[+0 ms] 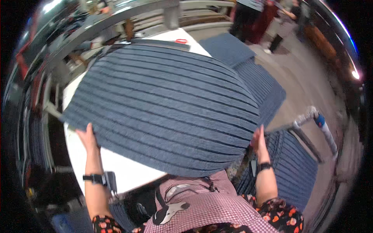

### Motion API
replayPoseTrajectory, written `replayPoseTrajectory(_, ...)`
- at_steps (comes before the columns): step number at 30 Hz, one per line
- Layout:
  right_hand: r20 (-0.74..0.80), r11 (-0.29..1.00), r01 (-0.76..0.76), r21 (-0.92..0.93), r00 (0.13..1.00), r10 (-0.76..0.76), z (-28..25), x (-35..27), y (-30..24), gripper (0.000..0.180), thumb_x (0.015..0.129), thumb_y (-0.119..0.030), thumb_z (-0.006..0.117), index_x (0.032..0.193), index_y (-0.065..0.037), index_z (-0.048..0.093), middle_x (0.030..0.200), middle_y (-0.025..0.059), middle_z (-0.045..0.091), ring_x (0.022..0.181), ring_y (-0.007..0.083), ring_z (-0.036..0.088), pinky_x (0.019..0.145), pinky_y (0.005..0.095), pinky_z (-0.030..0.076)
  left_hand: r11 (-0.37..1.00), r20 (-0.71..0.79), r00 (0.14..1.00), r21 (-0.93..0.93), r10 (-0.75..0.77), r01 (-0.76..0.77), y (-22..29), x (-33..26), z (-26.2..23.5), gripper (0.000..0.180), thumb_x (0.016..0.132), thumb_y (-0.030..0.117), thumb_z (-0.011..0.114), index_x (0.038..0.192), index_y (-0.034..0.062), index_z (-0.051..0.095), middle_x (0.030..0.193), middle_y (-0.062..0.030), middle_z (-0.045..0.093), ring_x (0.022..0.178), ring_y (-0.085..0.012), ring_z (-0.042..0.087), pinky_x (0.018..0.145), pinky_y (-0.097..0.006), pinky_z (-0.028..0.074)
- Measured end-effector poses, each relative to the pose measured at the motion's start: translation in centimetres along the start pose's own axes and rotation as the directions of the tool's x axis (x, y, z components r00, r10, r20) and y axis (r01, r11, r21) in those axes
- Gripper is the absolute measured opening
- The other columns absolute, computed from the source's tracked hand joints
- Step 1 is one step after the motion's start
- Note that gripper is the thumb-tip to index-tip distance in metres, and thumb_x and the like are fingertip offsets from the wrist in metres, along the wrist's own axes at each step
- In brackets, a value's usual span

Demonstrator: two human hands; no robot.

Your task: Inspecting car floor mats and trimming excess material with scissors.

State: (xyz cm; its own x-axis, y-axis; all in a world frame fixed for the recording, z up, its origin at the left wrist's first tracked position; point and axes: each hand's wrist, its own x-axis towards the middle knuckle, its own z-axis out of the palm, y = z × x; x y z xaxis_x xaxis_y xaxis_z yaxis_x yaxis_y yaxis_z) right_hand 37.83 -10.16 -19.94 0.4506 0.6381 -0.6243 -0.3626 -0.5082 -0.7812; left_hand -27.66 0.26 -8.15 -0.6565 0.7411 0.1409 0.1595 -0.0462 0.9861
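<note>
A large blue-grey ribbed mat [167,105] spreads over a white table [128,171] in front of me, with its near edge close to my apron. At its near left edge is my left hand [88,139], the thumb on top and the fingers partly hidden beneath. My right hand [259,142] grips the opposite edge at the right, where the mat overhangs the table; its fingertips are mostly hidden. Red-handled scissors [181,41] lie beyond the mat's far edge, near a dark strip [165,44].
More blue-grey mats [227,48] are piled past the table at the far right. Another ribbed stack [297,167] sits beside my right arm, next to a wrapped metal bar [326,134]. A machine beam [112,19] crosses the far left. People [285,23] stand at the back right.
</note>
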Motion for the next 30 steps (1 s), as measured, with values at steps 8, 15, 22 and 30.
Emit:
replayPoseTrajectory(8,0.408,0.953,0.301,-0.016,0.872,-0.269,-0.7,-9.6,-0.1,0.041,0.083,-0.023,0.060,0.116,-0.004,0.043,0.091,-0.0002,0.051,0.088,0.0142,0.052,0.083,0.0313,0.041,0.972,0.177,0.971,-0.144,-0.158,0.185,-0.2,0.5,-1.0,0.040,0.078,-0.006,0.048,0.114,-0.0034,0.030,0.110,-0.0194,0.047,0.098,-0.0284,0.053,0.077,-0.038,0.050)
replayPoseTrajectory(15,0.448,0.648,0.756,-0.093,0.613,-0.651,9.5,-20.7,-18.4,0.059,0.079,-0.020,0.055,0.129,0.006,0.038,0.121,0.0140,0.050,0.108,0.0196,0.050,0.095,0.0317,0.037,0.990,0.206,0.978,0.138,-0.023,-0.006,0.2,0.8,-1.2,0.045,0.079,-0.005,0.046,0.120,-0.0038,0.028,0.115,-0.0184,0.044,0.101,-0.0268,0.050,0.086,-0.036,0.045)
replayPoseTrajectory(22,0.936,0.564,0.824,0.061,0.148,-0.318,38.2,-29.4,-16.5,0.055,0.076,-0.013,0.058,0.126,0.005,0.042,0.113,0.0124,0.054,0.101,0.0189,0.052,0.089,0.0271,0.040,0.975,0.293,0.955,-0.220,0.047,0.020,0.6,1.1,-1.3,0.044,0.080,-0.001,0.053,0.117,-0.0056,0.030,0.112,-0.0185,0.048,0.101,-0.0246,0.051,0.087,-0.033,0.044)
replayPoseTrajectory(30,0.874,-0.320,0.941,-0.110,-0.061,-0.482,41.0,-21.4,-7.9,0.054,0.077,-0.033,0.062,0.119,-0.002,0.045,0.114,0.0216,0.048,0.109,0.0356,0.045,0.091,0.0451,0.036,0.967,0.224,0.975,-0.251,0.006,0.052,0.7,0.5,-2.4,0.042,0.080,-0.001,0.054,0.115,-0.0059,0.032,0.110,-0.0182,0.048,0.099,-0.0239,0.053,0.085,-0.032,0.044)
